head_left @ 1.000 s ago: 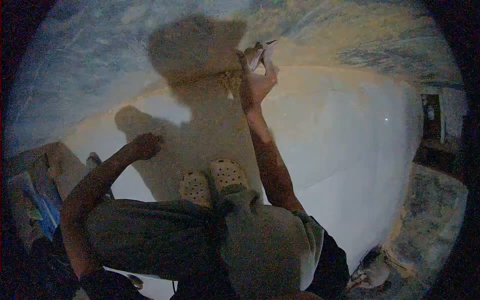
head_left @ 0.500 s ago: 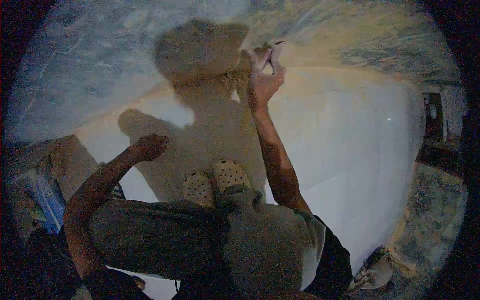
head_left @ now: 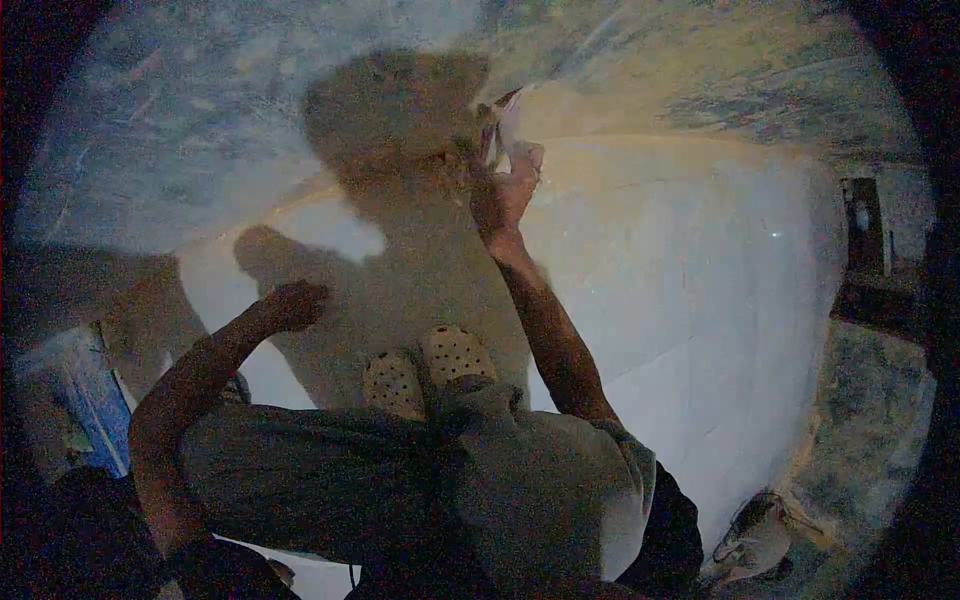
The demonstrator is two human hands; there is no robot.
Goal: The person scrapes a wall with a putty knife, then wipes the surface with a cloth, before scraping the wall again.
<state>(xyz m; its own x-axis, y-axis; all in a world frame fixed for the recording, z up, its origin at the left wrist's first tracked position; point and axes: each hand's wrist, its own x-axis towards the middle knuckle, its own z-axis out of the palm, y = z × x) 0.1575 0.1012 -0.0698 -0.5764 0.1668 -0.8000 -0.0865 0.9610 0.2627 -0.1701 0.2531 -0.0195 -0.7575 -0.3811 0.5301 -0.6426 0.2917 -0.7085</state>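
My right hand (head_left: 508,195) is stretched forward over the edge where a smooth white surface (head_left: 680,290) meets a mottled, dusty one (head_left: 200,110). Its fingers are pinched round a thin, pale item with a dark tip, too blurred to make out. Dark in the shadow, my left hand (head_left: 298,305) hovers in front of my knee with its fingers curled in and nothing visible in them. Between the two hands, my perforated light clogs (head_left: 458,352) rest on the white surface, and my shadow falls across it.
A blue and white object (head_left: 95,400) lies at the left edge. A pale, crumpled item (head_left: 755,540) sits at the lower right, beside the white surface's edge. Farther right is a dark upright opening (head_left: 865,225) in a wall.
My right hand has moved left and slightly nearer to me, with the thin item still in its fingers. My left hand has shifted only slightly.
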